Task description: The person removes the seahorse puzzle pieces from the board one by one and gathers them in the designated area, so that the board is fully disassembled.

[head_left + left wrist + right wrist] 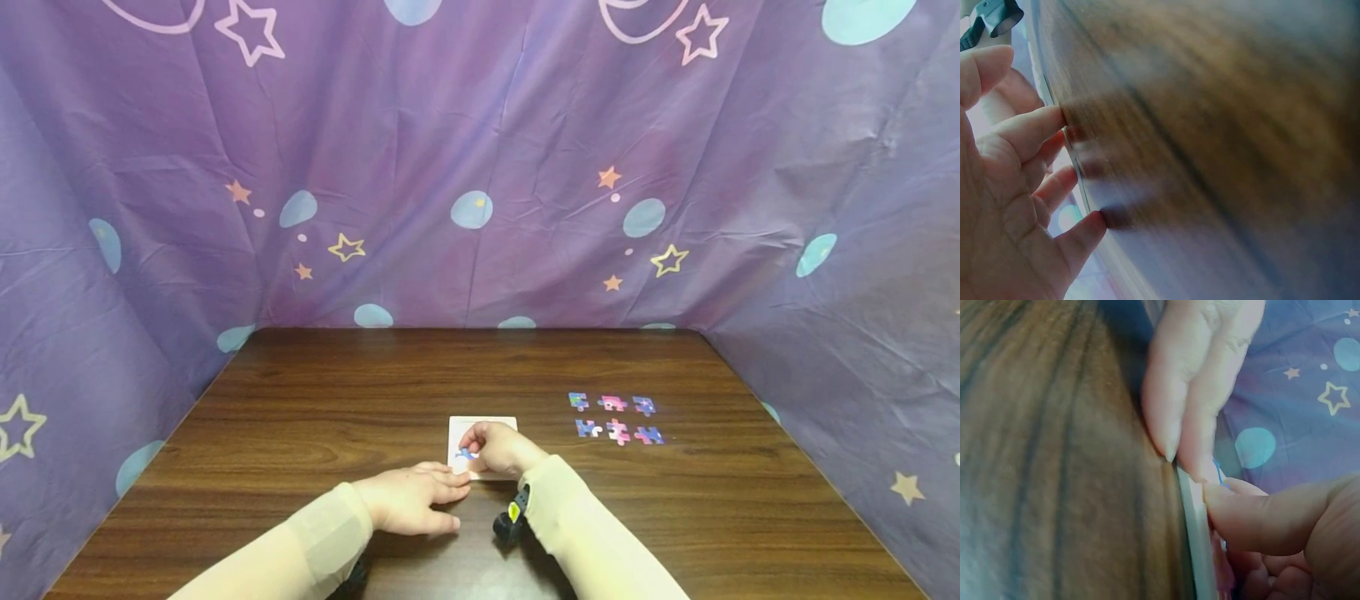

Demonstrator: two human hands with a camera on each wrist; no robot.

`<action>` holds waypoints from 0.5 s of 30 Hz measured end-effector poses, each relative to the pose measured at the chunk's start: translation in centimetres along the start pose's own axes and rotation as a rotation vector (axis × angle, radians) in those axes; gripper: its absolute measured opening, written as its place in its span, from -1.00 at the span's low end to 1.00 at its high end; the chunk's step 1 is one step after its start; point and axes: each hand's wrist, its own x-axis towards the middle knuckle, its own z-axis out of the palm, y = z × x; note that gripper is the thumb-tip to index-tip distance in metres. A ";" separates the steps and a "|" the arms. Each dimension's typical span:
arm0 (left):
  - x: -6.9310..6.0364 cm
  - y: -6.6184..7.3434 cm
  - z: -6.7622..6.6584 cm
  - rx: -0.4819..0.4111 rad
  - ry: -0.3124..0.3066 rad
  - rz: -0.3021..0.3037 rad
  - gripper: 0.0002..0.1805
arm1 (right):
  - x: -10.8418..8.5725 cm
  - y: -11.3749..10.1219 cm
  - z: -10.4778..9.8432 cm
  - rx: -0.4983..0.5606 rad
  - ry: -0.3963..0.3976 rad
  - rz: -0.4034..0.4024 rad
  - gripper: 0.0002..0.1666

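A small white square board point(458, 427) lies near the middle of the table. Over it, my right hand point(504, 450) pinches a blue puzzle piece point(467, 454) between thumb and fingers, low against the board's left part. In the right wrist view, the right thumb point(1266, 519) presses close to the board's pale edge point(1192, 531). My left hand point(412, 498) lies palm down, fingers spread and nearly straight, fingertips touching the board's lower left corner and the table. The left wrist view shows the left fingers point(1035, 128) reaching to the tabletop. The right hand hides much of the board.
Several blue and pink puzzle pieces point(618, 431) lie in two rows to the right of the board. The dark wooden table point(337, 392) is enclosed at its back and sides by a purple patterned cloth point(420, 150).
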 end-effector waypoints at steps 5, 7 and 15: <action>0.0 -0.1 0.0 0.006 0.003 0.005 -0.35 | 0.0 0.0 -0.4 -0.026 -0.052 0.009 -0.56; 0.1 -0.1 0.0 0.008 0.004 0.007 -0.35 | 0.0 0.0 -0.5 -0.020 -0.064 0.010 -0.55; 0.0 0.0 0.0 0.004 0.005 0.010 -0.36 | 0.2 0.1 -0.6 -0.010 -0.081 0.007 -0.52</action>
